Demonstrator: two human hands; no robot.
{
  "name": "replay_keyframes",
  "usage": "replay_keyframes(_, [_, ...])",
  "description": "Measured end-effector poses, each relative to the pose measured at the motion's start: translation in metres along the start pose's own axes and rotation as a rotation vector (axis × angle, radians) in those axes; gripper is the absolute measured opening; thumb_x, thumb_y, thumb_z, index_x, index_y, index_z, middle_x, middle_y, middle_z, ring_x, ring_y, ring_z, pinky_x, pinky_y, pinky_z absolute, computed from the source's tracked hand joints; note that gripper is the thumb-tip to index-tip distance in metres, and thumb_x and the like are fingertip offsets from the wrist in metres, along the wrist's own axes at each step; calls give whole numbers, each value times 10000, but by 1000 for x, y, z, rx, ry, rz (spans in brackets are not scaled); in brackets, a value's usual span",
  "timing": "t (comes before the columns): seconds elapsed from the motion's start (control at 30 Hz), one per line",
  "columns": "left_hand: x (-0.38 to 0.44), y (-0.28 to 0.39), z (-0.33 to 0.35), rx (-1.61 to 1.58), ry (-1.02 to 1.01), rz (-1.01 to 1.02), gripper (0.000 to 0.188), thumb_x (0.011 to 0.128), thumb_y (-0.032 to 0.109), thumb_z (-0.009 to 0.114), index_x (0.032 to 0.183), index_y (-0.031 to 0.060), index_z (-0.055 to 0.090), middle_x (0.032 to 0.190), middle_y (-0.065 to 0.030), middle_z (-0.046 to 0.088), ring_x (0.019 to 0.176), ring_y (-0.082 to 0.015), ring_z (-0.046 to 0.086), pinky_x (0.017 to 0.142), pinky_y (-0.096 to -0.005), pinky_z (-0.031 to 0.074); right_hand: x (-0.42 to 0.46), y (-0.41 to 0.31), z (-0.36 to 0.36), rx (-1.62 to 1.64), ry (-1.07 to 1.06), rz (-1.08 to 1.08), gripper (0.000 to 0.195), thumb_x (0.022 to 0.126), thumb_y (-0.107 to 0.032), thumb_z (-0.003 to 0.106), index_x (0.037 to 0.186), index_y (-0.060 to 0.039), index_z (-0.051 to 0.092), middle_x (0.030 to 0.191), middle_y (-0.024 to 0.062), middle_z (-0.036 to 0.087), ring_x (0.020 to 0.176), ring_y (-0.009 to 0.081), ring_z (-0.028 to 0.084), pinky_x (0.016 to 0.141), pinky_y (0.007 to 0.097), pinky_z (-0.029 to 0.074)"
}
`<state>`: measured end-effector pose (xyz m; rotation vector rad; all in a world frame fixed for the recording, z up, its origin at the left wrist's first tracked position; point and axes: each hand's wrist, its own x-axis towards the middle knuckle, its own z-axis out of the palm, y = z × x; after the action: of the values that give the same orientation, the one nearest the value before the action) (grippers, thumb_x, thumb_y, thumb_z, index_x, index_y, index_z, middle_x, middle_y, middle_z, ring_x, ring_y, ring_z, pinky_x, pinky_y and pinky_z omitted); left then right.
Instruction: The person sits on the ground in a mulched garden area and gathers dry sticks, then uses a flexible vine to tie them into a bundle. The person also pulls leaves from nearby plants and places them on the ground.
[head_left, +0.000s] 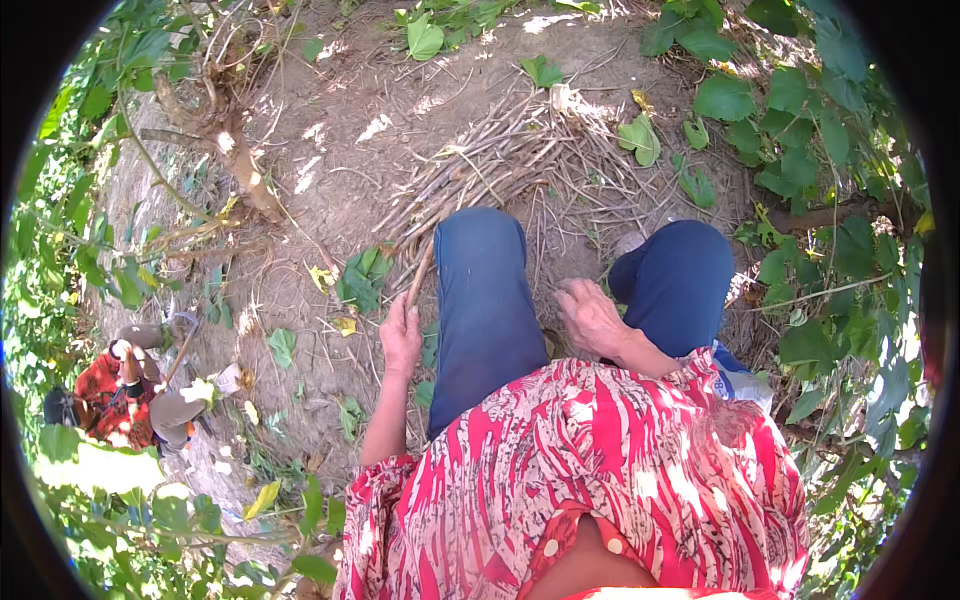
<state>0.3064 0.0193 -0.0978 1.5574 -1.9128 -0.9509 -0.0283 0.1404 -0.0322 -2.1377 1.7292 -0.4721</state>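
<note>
My left hand (401, 337) is beside the outer side of my left knee, closed on a thin brown stick (421, 274). The stick points away from me toward a heap of cut sticks (480, 169) on the soil. My right hand (590, 316) hangs between my knees with its back toward me. Its fingertips and palm are turned away, so whether anything is in it is hidden. Thin stems and fine twigs of the heap lie just beyond my knees, and a pale, dry bit (566, 99) rests at its far end.
Leafy vines crowd the right side, with a woody branch (832, 214) among them. A gnarled trunk (244, 169) leans at the upper left. Another person (127, 397) sits at the left with a long-handled tool (182, 349). A plastic bag (742, 382) lies by my right hip.
</note>
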Motion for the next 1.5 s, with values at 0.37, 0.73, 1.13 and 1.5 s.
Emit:
replay_keyframes(0.37, [41, -26, 20, -75, 35, -1, 314, 918, 138, 565, 1207, 18, 592, 785, -178, 636, 670, -199, 615, 660, -334, 493, -16, 14, 12, 40, -22, 136, 308, 779, -50, 623, 1079, 4, 577, 1123, 204, 540, 1023, 390, 533, 880, 456, 463])
replay_keyframes(0.73, [137, -49, 50, -164, -120, -22, 312, 931, 85, 565, 1230, -3, 595, 786, -21, 645, 732, -71, 574, 705, -241, 490, 136, 106, 39, 150, -25, 245, 310, 806, -61, 621, 1109, -21, 574, 968, 199, 563, 894, 393, 586, 752, 450, 502])
replay_keyframes(1.13, [136, -82, 67, -933, -113, -532, 390, 1008, 219, 519, 1348, 29, 506, 853, -35, 597, 621, -69, 487, 562, -188, 407, 295, 150, 140, 266, 91, 380, 219, 816, -119, 627, 1004, -22, 574, 1011, 260, 567, 874, 453, 606, 757, 511, 503])
replay_keyframes(1.5, [239, -31, 142, -662, 12, -192, 270, 904, 4, 604, 1167, 16, 546, 970, -15, 637, 831, -56, 557, 736, -208, 467, 322, 150, 157, 61, 1, 388, 136, 774, -123, 635, 852, -20, 593, 897, 213, 576, 789, 419, 633, 699, 512, 512])
